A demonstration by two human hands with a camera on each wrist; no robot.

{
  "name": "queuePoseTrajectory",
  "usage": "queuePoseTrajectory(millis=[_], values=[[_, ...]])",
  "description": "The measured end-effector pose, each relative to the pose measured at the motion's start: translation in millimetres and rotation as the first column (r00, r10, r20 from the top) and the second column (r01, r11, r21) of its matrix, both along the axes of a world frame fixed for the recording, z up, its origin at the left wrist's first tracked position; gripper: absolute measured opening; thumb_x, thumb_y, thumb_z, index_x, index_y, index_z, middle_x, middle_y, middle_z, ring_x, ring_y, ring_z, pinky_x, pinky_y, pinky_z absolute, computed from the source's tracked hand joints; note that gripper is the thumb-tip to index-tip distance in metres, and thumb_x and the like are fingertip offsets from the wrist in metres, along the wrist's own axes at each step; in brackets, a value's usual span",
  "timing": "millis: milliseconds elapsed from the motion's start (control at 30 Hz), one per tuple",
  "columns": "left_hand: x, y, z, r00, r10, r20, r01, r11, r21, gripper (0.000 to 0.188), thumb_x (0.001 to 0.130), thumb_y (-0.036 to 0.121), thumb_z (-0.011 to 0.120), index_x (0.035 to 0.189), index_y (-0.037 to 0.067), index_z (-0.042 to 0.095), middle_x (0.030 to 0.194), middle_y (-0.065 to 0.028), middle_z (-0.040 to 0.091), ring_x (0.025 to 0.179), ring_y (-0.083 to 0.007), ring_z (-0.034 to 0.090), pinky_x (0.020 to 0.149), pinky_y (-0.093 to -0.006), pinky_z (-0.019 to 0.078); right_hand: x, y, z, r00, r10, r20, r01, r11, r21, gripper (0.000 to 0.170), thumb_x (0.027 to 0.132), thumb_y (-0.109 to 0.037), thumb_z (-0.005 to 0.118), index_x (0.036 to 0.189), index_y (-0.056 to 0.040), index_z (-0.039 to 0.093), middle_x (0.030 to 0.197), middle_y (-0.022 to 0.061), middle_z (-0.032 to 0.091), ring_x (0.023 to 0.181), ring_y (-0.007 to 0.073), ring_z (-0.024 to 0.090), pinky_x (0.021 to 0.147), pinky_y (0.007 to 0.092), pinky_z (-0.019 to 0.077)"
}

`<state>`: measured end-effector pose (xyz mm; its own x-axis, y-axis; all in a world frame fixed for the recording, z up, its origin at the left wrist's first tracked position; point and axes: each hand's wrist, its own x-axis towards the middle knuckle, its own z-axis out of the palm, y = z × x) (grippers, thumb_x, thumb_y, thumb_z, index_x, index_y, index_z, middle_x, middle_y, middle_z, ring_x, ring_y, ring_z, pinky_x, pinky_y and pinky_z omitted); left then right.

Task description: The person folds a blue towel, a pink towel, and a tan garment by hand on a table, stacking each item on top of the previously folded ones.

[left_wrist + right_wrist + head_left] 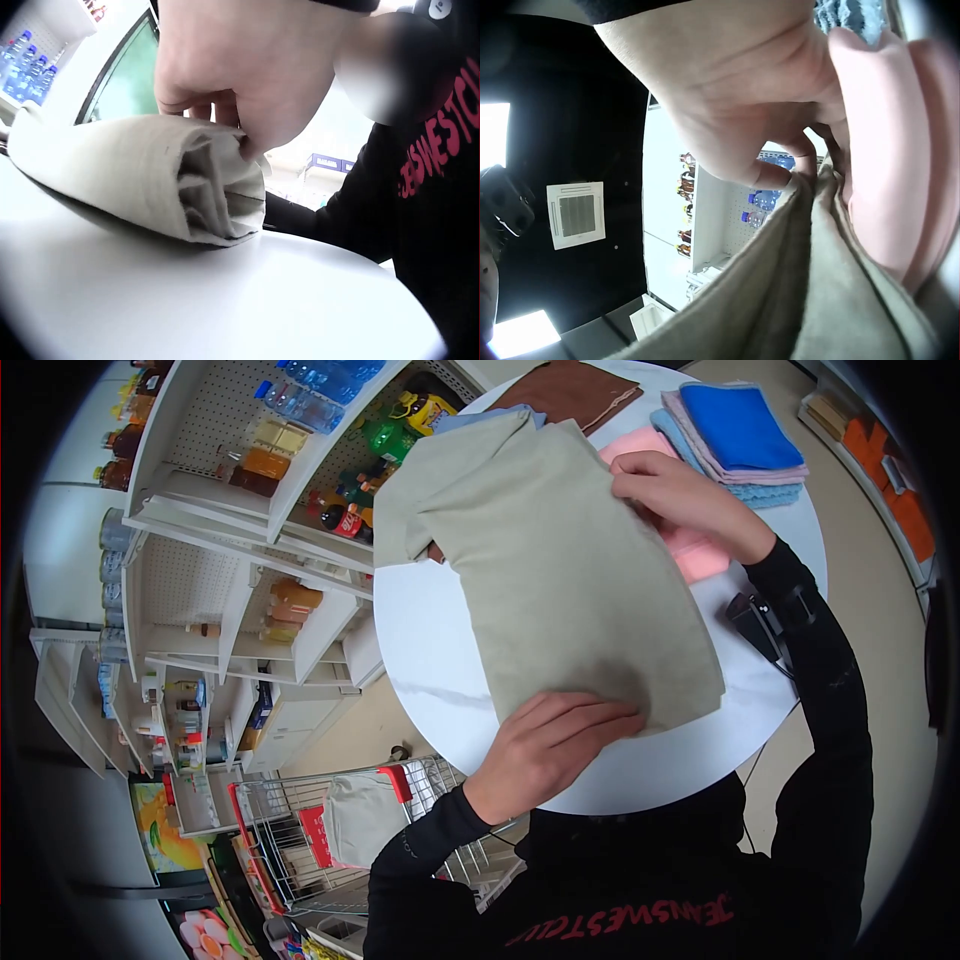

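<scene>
A pale grey-green cloth garment [580, 580] lies spread in layers on the round white table [440, 670], its upper left part bunched and folded over. My left hand [555, 745] is at its near end. In the left wrist view, the thumb and fingers of that hand [247, 67] grip the top of the cloth [112, 157], whose layered end bulges like a roll. My right hand [690, 500] holds the garment's right edge. The right wrist view has this hand [742, 97] pinching the raised cloth edge [780, 262] between thumb and fingers, beside folded pink cloth [885, 142].
Pink cloth [695, 555] lies partly under the garment's right side. A stack of folded towels, blue cloth on top [740, 425], sits at the far right, brown cloth [570, 395] at the back. A black device [755, 625] is near the right edge. Shelves [190, 550] and a shopping cart [290, 840] stand left.
</scene>
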<state>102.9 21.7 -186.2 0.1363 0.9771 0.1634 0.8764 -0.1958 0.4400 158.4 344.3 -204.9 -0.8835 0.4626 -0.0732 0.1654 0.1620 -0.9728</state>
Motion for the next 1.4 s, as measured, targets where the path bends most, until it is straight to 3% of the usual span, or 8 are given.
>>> queuePoseTrajectory(millis=[300,400,667,800,900,1067,1167,1400], values=[[-79,35,54,0.922,0.346,0.174,-0.322,0.935,-0.152,0.041,0.103,0.018,0.068,0.142,0.008,0.064,0.141,-0.0070,0.067,0.120,-0.0192,0.066,0.096,-0.0338,0.0539,-3,-3,0,0.994,0.042,0.098,-0.045,0.999,0.022,0.032,0.095,-0.034,0.065,0.109,-0.0049,0.068,0.090,0.0022,0.066,0.077,0.0129,0.063,0.070,0.0292,0.0522],[-179,58,21,0.816,0.548,0.183,-0.572,0.812,0.120,0.038,0.106,0.022,0.065,0.140,0.005,0.062,0.121,-0.0109,0.070,0.102,-0.0214,0.069,0.083,-0.0317,0.0548,-1,-7,1,0.996,0.016,0.086,-0.023,0.996,0.082,0.020,0.100,-0.028,0.065,0.101,-0.0085,0.062,0.087,-0.0055,0.057,0.076,0.0041,0.050,0.066,0.0232,0.0424],[-267,93,-8,0.621,0.663,0.417,-0.658,0.731,-0.181,0.036,0.108,0.030,0.065,0.131,0.002,0.066,0.088,-0.0038,0.069,0.063,-0.0098,0.064,0.058,-0.0239,0.0507,1,0,-2,0.997,0.060,0.055,-0.064,0.995,0.071,0.019,0.101,-0.023,0.062,0.109,-0.0065,0.062,0.094,-0.0037,0.061,0.079,0.0037,0.052,0.069,0.0220,0.0431],[-256,95,-5,0.345,0.559,0.754,-0.624,0.736,-0.261,0.036,0.107,0.035,0.066,0.126,0.004,0.069,0.072,0.0007,0.065,0.052,-0.0084,0.059,0.048,-0.0247,0.0474,4,-4,6,0.997,0.073,-0.006,-0.073,0.997,0.000,0.021,0.102,-0.021,0.060,0.117,-0.0064,0.065,0.099,-0.0033,0.063,0.082,0.0032,0.054,0.070,0.0223,0.0441],[-267,100,-27,0.554,0.619,0.557,-0.694,0.713,-0.102,0.036,0.106,0.037,0.068,0.120,0.004,0.072,0.069,0.0004,0.065,0.045,-0.0071,0.054,0.040,-0.0254,0.0419,5,-4,10,0.992,0.083,0.095,-0.078,0.995,-0.058,0.023,0.104,-0.020,0.058,0.121,-0.0067,0.066,0.101,-0.0036,0.064,0.084,0.0034,0.054,0.072,0.0218,0.0446],[-251,96,-3,0.497,0.653,0.572,-0.641,0.720,-0.265,0.037,0.103,0.036,0.073,0.118,0.002,0.072,0.072,-0.0021,0.068,0.054,-0.0060,0.058,0.047,-0.0260,0.0458,-1,-17,31,0.982,-0.003,0.189,0.024,0.993,-0.112,0.027,0.108,-0.023,0.056,0.127,-0.0067,0.067,0.107,-0.0031,0.066,0.089,0.0038,0.058,0.076,0.0218,0.0473],[-261,97,-14,0.697,0.554,0.456,-0.626,0.780,0.008,0.044,0.098,0.036,0.079,0.122,0.000,0.071,0.076,-0.0057,0.070,0.067,-0.0109,0.067,0.059,-0.0283,0.0531,-4,-14,10,0.994,0.014,0.108,-0.013,1.000,-0.005,0.029,0.109,-0.025,0.058,0.129,-0.0061,0.066,0.110,-0.0021,0.068,0.095,0.0048,0.061,0.081,0.0226,0.0495],[-254,97,-20,0.603,0.694,0.394,-0.766,0.642,0.041,0.060,0.093,0.038,0.082,0.135,-0.001,0.065,0.093,-0.0129,0.075,0.082,-0.0179,0.073,0.076,-0.0321,0.0587,-2,-8,18,0.981,-0.097,0.169,0.117,0.987,-0.111,0.036,0.108,-0.020,0.060,0.141,-0.0059,0.059,0.117,0.0017,0.070,0.106,0.0084,0.065,0.091,0.0246,0.0520]])
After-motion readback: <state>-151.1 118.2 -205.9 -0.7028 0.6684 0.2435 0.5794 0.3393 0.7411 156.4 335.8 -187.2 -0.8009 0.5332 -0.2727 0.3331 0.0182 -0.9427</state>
